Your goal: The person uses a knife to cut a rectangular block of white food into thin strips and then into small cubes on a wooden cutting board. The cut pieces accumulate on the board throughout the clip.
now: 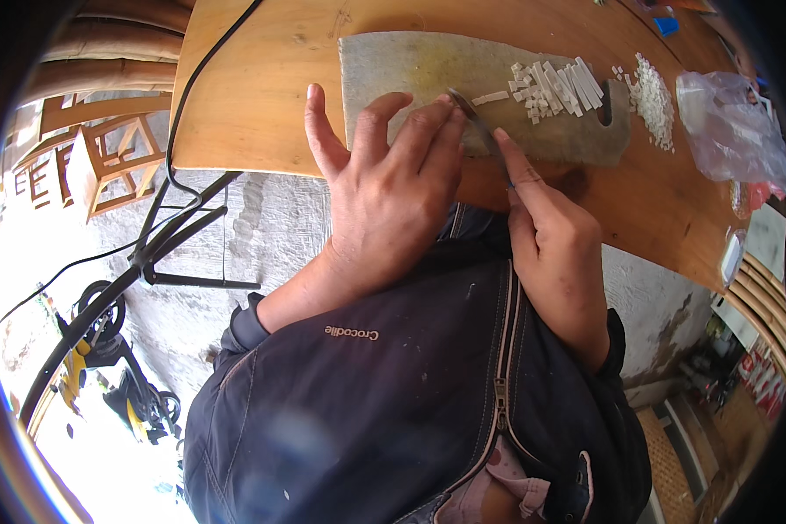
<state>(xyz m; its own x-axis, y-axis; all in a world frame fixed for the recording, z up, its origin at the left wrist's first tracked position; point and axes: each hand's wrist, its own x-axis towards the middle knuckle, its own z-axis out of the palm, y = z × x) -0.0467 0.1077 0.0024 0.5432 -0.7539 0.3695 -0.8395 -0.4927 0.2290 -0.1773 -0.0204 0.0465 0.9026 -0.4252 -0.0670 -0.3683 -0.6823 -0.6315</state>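
My right hand (553,229) grips a knife (481,124), its forefinger stretched along the spine and the handle mostly hidden in the palm. The blade rests at a slant on a worn wooden cutting board (393,62). Beside the blade tip are the bent fingertips of my left hand (393,177), with the little finger raised apart. Whether anything lies under those fingertips is hidden. Just right of the blade lies a short row of white pieces (491,97). Farther right on the board, small white cubes (534,105) lie among longer white strips (573,85).
Small white pieces (654,101) are heaped on the wooden table (268,98), right of the board. A clear plastic bag (727,124) lies beyond them. A black cable (190,85) crosses the table's left side. Wooden stools (121,157) stand at left. Part of another person shows at upper right.
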